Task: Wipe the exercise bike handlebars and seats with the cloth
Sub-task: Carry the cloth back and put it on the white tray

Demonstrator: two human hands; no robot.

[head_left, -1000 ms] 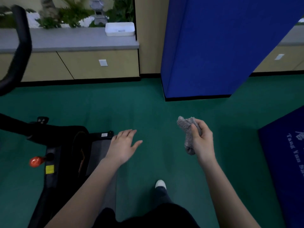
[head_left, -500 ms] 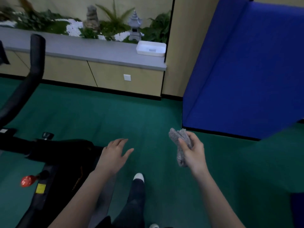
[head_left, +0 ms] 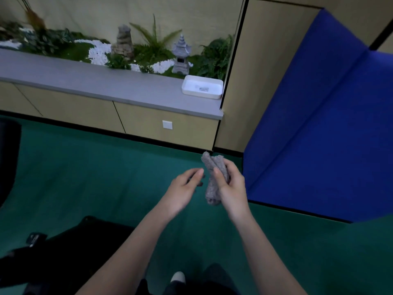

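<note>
Right hand's (head_left: 230, 188) grip closes round the bunched grey terry cloth (head_left: 212, 192), held upright. Left hand (head_left: 182, 191), just beside at nine o'clock, is open and empty, likely ready to refold it. Black exercise bike frame (head_left: 74, 248) sits at seven o'clock, untouched.

Green floor (head_left: 85, 177), black skirting (head_left: 106, 133) under beige low cabinets (head_left: 74, 111). Grey countertop (head_left: 85, 79) above, white tray (head_left: 203, 95) at its right end. Behind: ferns (head_left: 153, 45), white pebbles (head_left: 98, 52), stone lantern (head_left: 181, 56). White wall plate (head_left: 167, 124) on cabinet front. Beige column (head_left: 255, 81) right of counter, blue padded panels (head_left: 319, 135) beside it. Dim, even light.
</note>
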